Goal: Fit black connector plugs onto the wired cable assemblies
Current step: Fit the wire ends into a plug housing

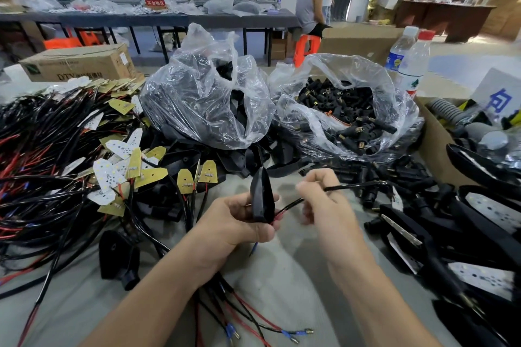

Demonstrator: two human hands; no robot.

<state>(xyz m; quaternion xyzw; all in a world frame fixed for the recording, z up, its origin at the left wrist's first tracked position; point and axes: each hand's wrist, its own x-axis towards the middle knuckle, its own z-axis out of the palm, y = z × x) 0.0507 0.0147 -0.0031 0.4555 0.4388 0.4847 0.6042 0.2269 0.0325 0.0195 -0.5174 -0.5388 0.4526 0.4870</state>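
My left hand grips a black pointed housing, held upright over the table's middle. A black-sheathed cable with red and black wires runs out of the housing's lower end to the right. My right hand pinches that cable just right of the housing. A blue-tipped wire end hangs below my left hand. Black connector plugs with brass tips fill an open clear bag at the back right. Wired cable assemblies with yellow and white LED boards lie heaped at the left.
A second clear bag of black housings stands behind my hands. Finished black assemblies pile up on the right beside a cardboard box. Two water bottles stand at the back right. Loose terminal wires lie under my left forearm.
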